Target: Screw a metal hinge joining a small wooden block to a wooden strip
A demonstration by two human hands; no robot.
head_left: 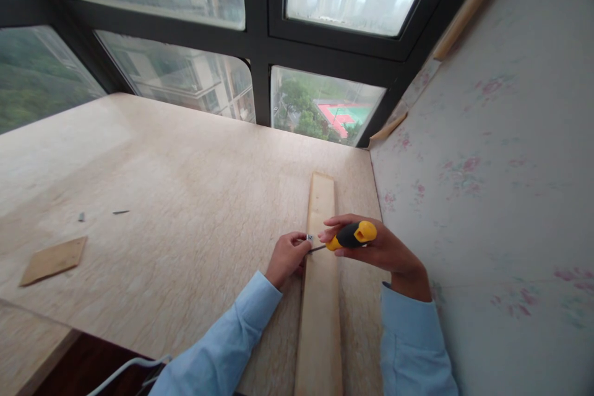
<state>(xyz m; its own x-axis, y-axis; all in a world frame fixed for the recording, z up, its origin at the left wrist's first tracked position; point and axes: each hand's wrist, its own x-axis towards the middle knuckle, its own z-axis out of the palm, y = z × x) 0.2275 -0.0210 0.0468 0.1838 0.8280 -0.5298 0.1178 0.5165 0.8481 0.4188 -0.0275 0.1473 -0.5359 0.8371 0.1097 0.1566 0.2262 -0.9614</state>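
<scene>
A yellow and black screwdriver is gripped in my right hand, its handle end tilted up toward me. Its thin shaft slants down to the left, the tip close to the fingers of my left hand. Those fingers pinch a small metal bracket at the left edge of a long wooden plank. The exact spot where the screwdriver tip meets is hidden by my left fingertips. The plank lies flat on the marble-patterned sill, running away from me toward the window.
To the left lie a small piece of thin board and two small bits, a grey piece and a dark sliver. A white cable hangs at the lower left. Flowered wall stands close on the right; dark-framed windows rise ahead.
</scene>
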